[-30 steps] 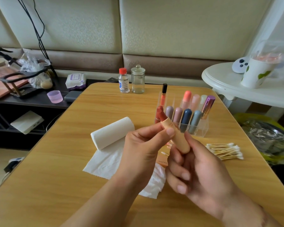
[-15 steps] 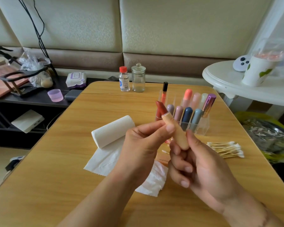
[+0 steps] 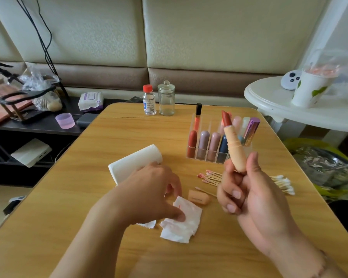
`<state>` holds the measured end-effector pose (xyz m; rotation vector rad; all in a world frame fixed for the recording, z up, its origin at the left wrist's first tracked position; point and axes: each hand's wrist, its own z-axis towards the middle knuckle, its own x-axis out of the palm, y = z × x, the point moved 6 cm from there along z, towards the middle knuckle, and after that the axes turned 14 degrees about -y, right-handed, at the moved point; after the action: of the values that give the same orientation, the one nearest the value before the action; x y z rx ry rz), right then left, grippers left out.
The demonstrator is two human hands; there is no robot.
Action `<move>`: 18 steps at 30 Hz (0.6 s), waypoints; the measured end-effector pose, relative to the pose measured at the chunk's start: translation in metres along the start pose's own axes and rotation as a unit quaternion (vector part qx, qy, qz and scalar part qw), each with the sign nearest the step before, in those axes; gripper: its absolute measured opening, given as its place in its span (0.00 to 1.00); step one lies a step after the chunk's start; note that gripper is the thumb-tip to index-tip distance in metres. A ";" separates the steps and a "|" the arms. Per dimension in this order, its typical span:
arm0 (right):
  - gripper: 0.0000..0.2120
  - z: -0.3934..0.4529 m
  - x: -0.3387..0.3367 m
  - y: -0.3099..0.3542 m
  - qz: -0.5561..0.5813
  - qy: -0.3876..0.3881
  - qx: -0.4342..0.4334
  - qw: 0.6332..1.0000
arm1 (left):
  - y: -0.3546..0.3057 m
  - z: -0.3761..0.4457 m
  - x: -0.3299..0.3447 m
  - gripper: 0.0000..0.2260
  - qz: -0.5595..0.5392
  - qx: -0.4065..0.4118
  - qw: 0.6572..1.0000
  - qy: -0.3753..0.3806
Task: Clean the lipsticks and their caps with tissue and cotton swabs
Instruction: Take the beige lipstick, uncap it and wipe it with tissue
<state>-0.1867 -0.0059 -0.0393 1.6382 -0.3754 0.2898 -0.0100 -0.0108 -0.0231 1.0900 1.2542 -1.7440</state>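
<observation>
Half the tissue roll (image 3: 136, 162) behind left hand (image 3: 149, 195)

Wooden table (image 3: 129, 137): tissue (image 3: 184, 223), swabs (image 3: 283, 183).

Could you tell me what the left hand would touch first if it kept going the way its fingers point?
The left hand reaches down and right, and its thumb already seems to touch the stained tissue piece. Further along that line lies the peach cap, though depth is uncertain.
</observation>
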 end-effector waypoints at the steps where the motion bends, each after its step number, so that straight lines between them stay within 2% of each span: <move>1: 0.25 0.000 0.000 0.000 0.003 -0.001 0.000 1.000 | -0.001 -0.001 0.002 0.15 -0.003 0.004 1.000 0.005; 4: 0.25 0.000 0.001 0.001 0.000 0.000 -0.015 1.000 | 0.001 0.001 -0.001 0.07 -0.050 -0.006 0.999 -0.004; 7: 0.23 -0.002 0.006 0.006 -0.050 0.015 -0.070 0.996 | 0.004 0.004 -0.015 0.06 -0.210 -0.061 0.974 -0.056; 9: 0.21 -0.005 0.010 0.008 -0.071 0.016 -0.104 0.992 | 0.002 0.005 -0.022 0.06 -0.357 -0.100 0.922 -0.114; 11: 0.22 -0.008 0.012 0.009 -0.096 0.008 -0.139 0.986 | -0.006 0.006 -0.022 0.05 -0.487 -0.133 0.848 -0.162; 14: 0.22 -0.012 0.014 0.012 -0.148 -0.014 -0.197 0.969 | -0.024 0.008 -0.009 0.07 -0.630 -0.146 0.742 -0.175; 16: 0.20 -0.014 0.014 0.016 -0.179 -0.028 -0.239 0.954 | -0.032 0.007 -0.002 0.08 -0.668 -0.143 0.710 -0.171; 18: 0.18 -0.015 0.013 0.018 -0.205 -0.037 -0.270 0.940 | -0.034 0.006 0.003 0.07 -0.685 -0.138 0.697 -0.163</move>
<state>-0.1817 0.0065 -0.0158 1.1465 -0.1405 -0.1817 -0.0433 -0.0071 -0.0131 -0.6551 2.1887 -2.3731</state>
